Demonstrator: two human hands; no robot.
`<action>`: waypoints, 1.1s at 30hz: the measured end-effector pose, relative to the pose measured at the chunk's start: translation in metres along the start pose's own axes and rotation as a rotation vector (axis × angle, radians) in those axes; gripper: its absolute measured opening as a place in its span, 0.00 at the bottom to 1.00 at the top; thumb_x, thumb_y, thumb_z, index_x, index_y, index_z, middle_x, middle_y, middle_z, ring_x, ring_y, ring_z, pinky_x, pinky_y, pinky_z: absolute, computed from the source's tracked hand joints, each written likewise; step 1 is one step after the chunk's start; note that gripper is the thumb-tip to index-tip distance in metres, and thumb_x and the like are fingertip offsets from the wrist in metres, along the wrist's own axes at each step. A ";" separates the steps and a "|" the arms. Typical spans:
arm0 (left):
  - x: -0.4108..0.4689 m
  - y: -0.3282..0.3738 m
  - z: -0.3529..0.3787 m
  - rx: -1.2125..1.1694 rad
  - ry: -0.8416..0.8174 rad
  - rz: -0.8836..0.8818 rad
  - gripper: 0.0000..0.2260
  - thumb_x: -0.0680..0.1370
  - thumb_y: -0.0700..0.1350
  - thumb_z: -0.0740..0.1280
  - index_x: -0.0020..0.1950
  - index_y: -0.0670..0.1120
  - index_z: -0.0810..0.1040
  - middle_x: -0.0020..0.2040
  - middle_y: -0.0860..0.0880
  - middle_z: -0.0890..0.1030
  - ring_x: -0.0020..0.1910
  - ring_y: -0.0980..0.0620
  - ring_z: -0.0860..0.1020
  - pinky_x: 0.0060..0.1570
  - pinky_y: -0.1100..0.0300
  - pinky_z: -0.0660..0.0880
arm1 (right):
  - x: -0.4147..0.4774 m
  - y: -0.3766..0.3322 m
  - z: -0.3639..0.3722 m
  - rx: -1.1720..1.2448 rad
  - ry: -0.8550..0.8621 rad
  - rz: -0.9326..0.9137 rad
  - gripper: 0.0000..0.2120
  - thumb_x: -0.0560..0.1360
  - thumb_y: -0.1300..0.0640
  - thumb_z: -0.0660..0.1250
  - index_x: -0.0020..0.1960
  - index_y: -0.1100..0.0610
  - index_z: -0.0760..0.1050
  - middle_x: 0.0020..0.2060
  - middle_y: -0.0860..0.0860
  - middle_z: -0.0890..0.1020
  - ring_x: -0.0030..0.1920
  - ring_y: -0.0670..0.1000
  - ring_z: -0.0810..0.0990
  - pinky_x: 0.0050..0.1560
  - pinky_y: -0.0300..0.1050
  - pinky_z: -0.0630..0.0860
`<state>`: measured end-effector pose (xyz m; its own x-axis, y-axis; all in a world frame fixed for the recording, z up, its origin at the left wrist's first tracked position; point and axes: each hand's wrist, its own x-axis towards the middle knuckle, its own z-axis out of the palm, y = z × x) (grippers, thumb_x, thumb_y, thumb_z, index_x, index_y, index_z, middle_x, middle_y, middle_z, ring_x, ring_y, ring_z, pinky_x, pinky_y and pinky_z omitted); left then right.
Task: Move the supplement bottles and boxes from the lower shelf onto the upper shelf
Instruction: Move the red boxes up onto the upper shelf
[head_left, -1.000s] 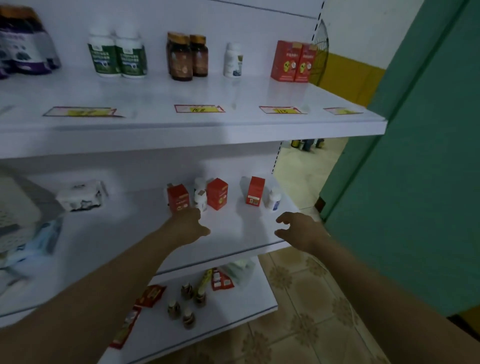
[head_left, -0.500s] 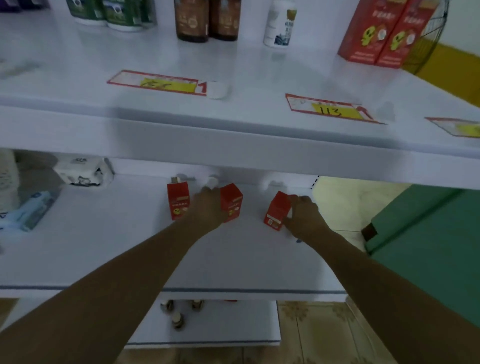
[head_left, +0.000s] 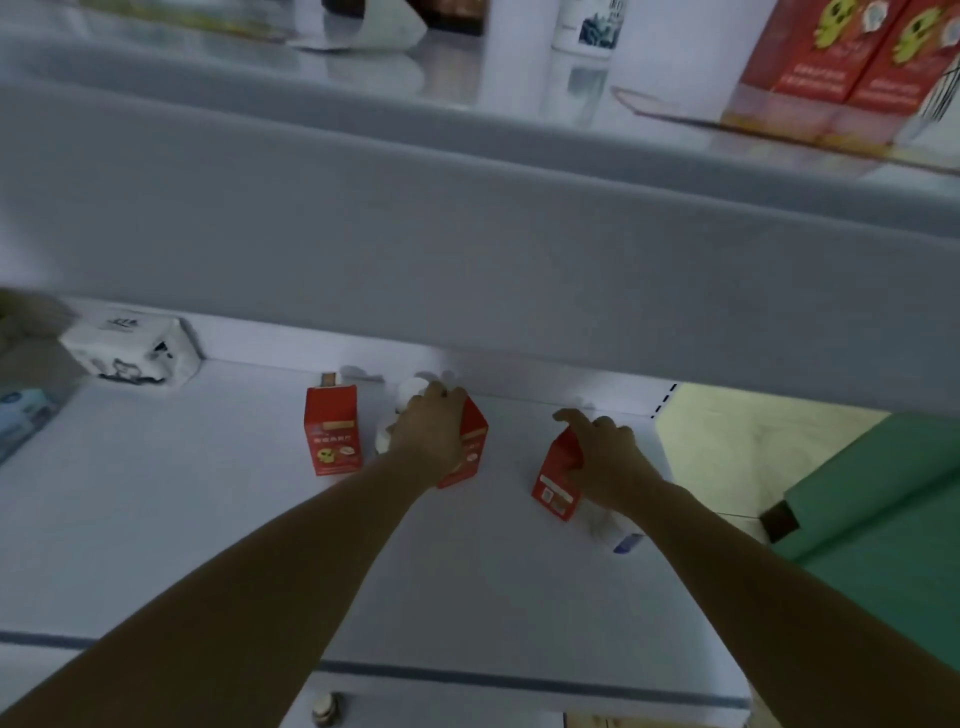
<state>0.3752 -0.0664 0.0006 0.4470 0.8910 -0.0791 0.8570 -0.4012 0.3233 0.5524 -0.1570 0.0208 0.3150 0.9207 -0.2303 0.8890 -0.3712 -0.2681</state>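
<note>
On the lower shelf (head_left: 208, 545) stand three red boxes. The left red box (head_left: 332, 430) stands free. My left hand (head_left: 431, 428) grips the top of the middle red box (head_left: 470, 452), with white bottles (head_left: 392, 415) just left of it, partly hidden. My right hand (head_left: 602, 452) holds the right red box (head_left: 556, 480), which is tilted. A small white bottle (head_left: 621, 535) lies under my right wrist. The upper shelf (head_left: 467, 208) fills the top, carrying two red boxes (head_left: 852, 47) and a white bottle (head_left: 589, 26).
A white tissue pack (head_left: 132, 351) and a blue pack (head_left: 23, 415) sit at the lower shelf's left end. A small bottle (head_left: 327, 709) shows on the shelf below. A green panel (head_left: 883, 519) stands to the right over the tiled floor.
The view has moved closer under the upper shelf. My left hand has closed on the middle red box. My right hand has tilted the right red box, and the small white bottle now shows below it.
</note>
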 end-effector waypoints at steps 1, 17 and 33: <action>-0.001 -0.001 -0.002 -0.047 0.022 0.008 0.24 0.72 0.39 0.67 0.68 0.44 0.68 0.64 0.42 0.72 0.63 0.42 0.73 0.59 0.46 0.74 | -0.001 0.000 -0.003 0.091 0.016 0.010 0.28 0.73 0.55 0.66 0.71 0.48 0.60 0.58 0.57 0.75 0.61 0.59 0.73 0.60 0.52 0.74; -0.184 0.007 -0.146 -1.464 -0.156 -0.146 0.20 0.72 0.41 0.71 0.63 0.42 0.75 0.54 0.42 0.82 0.49 0.46 0.82 0.45 0.55 0.78 | -0.156 -0.073 -0.092 1.039 0.019 -0.073 0.18 0.70 0.39 0.68 0.50 0.53 0.78 0.43 0.54 0.84 0.44 0.53 0.84 0.49 0.48 0.79; -0.389 -0.014 -0.258 -1.448 -0.195 0.044 0.32 0.67 0.60 0.68 0.63 0.42 0.72 0.45 0.44 0.83 0.38 0.48 0.83 0.39 0.56 0.80 | -0.377 -0.207 -0.149 1.152 -0.072 -0.277 0.23 0.64 0.43 0.70 0.55 0.55 0.76 0.47 0.55 0.84 0.46 0.54 0.83 0.55 0.52 0.78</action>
<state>0.1235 -0.3525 0.2697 0.5932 0.7945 -0.1303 -0.1073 0.2384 0.9652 0.2987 -0.4096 0.3028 0.1069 0.9915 -0.0739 0.0897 -0.0836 -0.9925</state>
